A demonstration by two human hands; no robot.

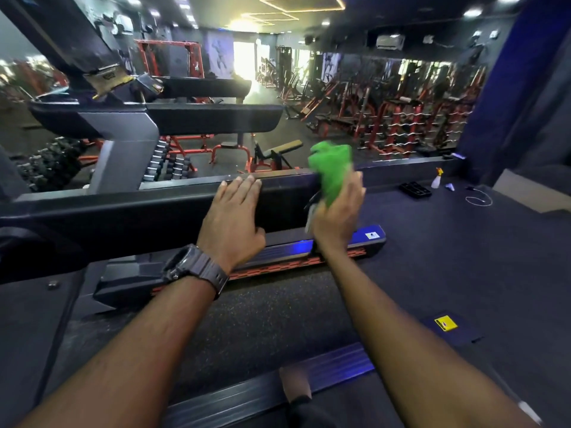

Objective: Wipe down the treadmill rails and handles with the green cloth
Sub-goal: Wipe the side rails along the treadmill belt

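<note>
Cloth: my green cloth (pixel 332 171) is bunched up at the right end of the treadmill handrail (pixel 154 208), touching its end and rising a little above it.
Right hand: my right hand (pixel 336 214) grips the lower part of the cloth, fingers curled round it; the view is blurred here.
Left hand: my left hand (pixel 231 217) lies on the handrail just beside the cloth, fingers straight and close together, tips over the top edge.
Wrist: a dark wristwatch (pixel 194 267) sits on my left wrist.
Below: the treadmill side rail (pixel 309 250), with orange trim, runs under my hands.
Floor: a spray bottle (pixel 437 178) stands far right, well apart.
</note>
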